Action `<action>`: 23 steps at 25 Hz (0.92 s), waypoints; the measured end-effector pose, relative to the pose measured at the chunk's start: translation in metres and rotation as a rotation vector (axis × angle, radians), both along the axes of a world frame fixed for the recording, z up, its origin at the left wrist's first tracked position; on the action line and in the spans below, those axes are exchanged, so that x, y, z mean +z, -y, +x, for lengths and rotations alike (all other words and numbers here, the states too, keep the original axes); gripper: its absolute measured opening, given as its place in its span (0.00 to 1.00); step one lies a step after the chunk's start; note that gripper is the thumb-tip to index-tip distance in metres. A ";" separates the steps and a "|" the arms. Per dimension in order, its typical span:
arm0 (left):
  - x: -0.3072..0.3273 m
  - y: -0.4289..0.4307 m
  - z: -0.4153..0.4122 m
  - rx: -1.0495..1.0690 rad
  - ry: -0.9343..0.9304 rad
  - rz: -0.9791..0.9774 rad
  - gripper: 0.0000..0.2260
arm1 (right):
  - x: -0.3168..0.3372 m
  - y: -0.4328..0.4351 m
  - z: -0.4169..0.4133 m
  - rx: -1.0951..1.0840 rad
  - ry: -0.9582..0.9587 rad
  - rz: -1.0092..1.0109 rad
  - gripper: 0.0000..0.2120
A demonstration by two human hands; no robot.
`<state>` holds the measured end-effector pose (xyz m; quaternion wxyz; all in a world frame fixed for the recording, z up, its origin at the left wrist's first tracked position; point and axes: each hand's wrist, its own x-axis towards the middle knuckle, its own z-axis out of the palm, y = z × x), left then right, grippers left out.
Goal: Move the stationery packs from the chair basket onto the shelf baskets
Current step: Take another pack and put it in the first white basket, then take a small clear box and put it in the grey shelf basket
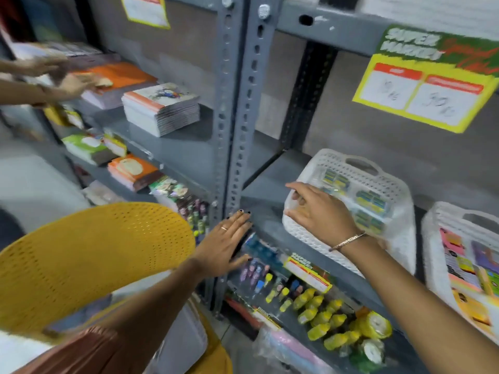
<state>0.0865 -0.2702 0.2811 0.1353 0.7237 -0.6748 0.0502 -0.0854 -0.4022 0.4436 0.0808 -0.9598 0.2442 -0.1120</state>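
1. Two hands reach toward a grey slotted-steel shelving unit; the left hand is spread flat, fingers open and holding nothing, by the foot of the upright post at the shelf's front edge.
2. The right hand lies with loosely spread fingers over the near left rim of a white perforated plastic basket; I cannot tell whether it grips the rim.
3. Clear-wrapped stationery packs with blue and green contents lie inside that basket, which sits at the shelf's front edge.
4. Bare grey shelf lies open to the basket's left, up to the post.
5. A second white plastic basket of colourful packs stands just beside it on the right.
6. A yellow perforated plastic chair back curves at lower left, near the left forearm.
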 end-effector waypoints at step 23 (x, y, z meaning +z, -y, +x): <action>-0.316 -0.334 -0.078 0.789 -0.470 0.558 0.38 | -0.447 -0.261 0.117 0.985 -0.760 0.222 0.22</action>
